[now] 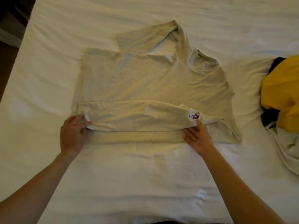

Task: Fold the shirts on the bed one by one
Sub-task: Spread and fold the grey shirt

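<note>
Mid-bed on the white sheet [48, 78], pale grey cotton shirt [145, 81] spread flat, near edge doubled over for a straight fold. Left hand [72, 135] pinching one fold corner; right hand [199, 138] flat, fingers extended, steadying the other.

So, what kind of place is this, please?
Most likely a bedroom, perhaps a hotel room. A wide bed with a white sheet fills the view, a pale shirt lies spread on it, and a pile of clothes topped by a yellow garment waits at the right.
</note>
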Motion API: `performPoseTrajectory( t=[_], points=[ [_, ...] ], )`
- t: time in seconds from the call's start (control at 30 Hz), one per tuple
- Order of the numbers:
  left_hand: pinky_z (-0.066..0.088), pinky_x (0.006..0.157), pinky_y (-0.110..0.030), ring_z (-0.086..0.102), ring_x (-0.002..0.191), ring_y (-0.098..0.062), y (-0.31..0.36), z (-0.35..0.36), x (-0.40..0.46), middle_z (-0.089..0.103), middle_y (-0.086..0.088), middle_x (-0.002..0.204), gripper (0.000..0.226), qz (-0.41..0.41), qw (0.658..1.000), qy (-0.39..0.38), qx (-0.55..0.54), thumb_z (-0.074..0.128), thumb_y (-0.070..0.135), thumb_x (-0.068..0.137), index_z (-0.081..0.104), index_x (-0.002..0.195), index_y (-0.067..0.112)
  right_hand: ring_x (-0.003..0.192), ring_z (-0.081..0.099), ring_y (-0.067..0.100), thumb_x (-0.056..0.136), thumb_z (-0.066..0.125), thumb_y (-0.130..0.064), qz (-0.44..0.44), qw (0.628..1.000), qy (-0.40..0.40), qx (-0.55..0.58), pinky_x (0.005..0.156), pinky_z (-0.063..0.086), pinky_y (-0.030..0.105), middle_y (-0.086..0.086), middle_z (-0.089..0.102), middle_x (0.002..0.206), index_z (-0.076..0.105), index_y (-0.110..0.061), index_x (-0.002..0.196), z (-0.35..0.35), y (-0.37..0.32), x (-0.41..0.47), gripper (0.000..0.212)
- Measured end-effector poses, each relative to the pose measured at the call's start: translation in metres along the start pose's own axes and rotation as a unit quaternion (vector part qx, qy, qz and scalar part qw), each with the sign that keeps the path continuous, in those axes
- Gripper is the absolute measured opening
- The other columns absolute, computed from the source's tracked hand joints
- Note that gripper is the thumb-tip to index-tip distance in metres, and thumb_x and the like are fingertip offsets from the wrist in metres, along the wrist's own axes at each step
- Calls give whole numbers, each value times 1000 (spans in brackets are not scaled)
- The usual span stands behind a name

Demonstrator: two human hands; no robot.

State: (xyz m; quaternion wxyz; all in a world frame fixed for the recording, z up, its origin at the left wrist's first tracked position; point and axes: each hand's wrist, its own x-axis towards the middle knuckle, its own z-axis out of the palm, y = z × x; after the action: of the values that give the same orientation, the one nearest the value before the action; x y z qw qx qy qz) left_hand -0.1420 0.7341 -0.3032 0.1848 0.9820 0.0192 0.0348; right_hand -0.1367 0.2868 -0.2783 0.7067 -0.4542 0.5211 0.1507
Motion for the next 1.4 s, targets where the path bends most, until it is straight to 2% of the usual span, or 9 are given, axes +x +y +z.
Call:
performPoseTrajectory(
  t=[0.2, 0.4, 0.6, 0.8, 0.9, 1.0, 1.13, 1.27, 1.4],
  points=[
    [50, 86, -45, 54, 109, -38, 8, -20, 11, 72, -14, 115, 27, -35, 994, 99, 9, 67, -6, 83, 78, 103, 8, 77, 67, 20, 87, 66, -12, -79, 982, 80, 152, 64, 58, 33, 9, 70, 97, 68, -13, 95, 3, -23, 0, 9],
    [35, 102, -63, 38, 129, -48, 57, -11, -1, 43, -24, 144, 50, -174, 970, -124, 116, 75, 16, 73, 65, 120, 5, 92, 68, 25, 91, 56, -27, 19, 999, 26, 37, 85, 56, 41, 9, 70, 95, 64, -11, 104, -12, -1, -2, 23],
    [25, 117, -55, 23, 148, -37, 197, 47, -6, 28, -20, 159, 65, 59, 979, -180, -76, 51, 37, 83, 50, 142, 10, 88, 65, 22, 94, 62, -26, -20, 993, 63, 95, 76, 55, 37, 6, 69, 98, 64, -16, 106, -12, -37, 13, 16],
    [14, 122, -48, 10, 153, -29, 222, 103, -3, 7, -7, 166, 56, 83, 962, -258, -13, 47, 36, 101, 32, 154, 25, 93, 64, 24, 94, 61, -15, -76, 976, 198, 44, 74, 55, 35, 9, 65, 108, 61, -11, 118, -32, -22, 17, 24],
    [18, 120, -52, 17, 151, -34, 214, 104, -7, 17, -13, 164, 56, 99, 965, -242, 3, 39, 42, 100, 36, 153, 24, 121, 49, 32, 90, 63, -18, -270, 889, 340, -146, 99, 43, 41, 13, 48, 136, 44, -11, 139, -31, 4, 9, 53],
    [16, 121, -52, 12, 152, -31, 211, 102, -6, 15, -12, 165, 60, 93, 968, -234, 12, 22, 45, 101, 30, 156, 22, 147, 24, 24, 92, 53, -21, -524, 722, 125, -434, 119, 20, 39, 6, 28, 158, 34, -18, 148, 5, 31, 4, 60],
    [4, 123, -48, -1, 154, -24, 209, 104, 4, 5, -6, 167, 59, 107, 967, -231, 16, 17, 45, 103, 17, 158, 22, 153, 2, 22, 102, 40, -30, -534, 533, -27, -655, 119, 9, 61, 2, 13, 165, 26, -17, 156, 35, 46, 26, 58],
    [12, 121, -55, 10, 153, -28, 147, 94, 16, 13, -6, 166, 58, 111, 963, -225, 101, 23, 46, 102, 25, 157, 28, 153, -2, 23, 100, 36, -51, -469, 500, 19, -728, 117, 2, 66, 3, 0, 167, 16, -30, 158, 27, 53, 53, 64],
    [9, 113, -68, 17, 149, -39, 59, 52, 18, 24, -21, 161, 69, -176, 964, -145, 138, 24, 49, 95, 34, 154, 12, 153, 1, 29, 94, 42, -54, -490, 508, 22, -708, 114, 0, 70, 9, 4, 166, 28, -30, 155, 23, 52, 51, 67]
  ],
)
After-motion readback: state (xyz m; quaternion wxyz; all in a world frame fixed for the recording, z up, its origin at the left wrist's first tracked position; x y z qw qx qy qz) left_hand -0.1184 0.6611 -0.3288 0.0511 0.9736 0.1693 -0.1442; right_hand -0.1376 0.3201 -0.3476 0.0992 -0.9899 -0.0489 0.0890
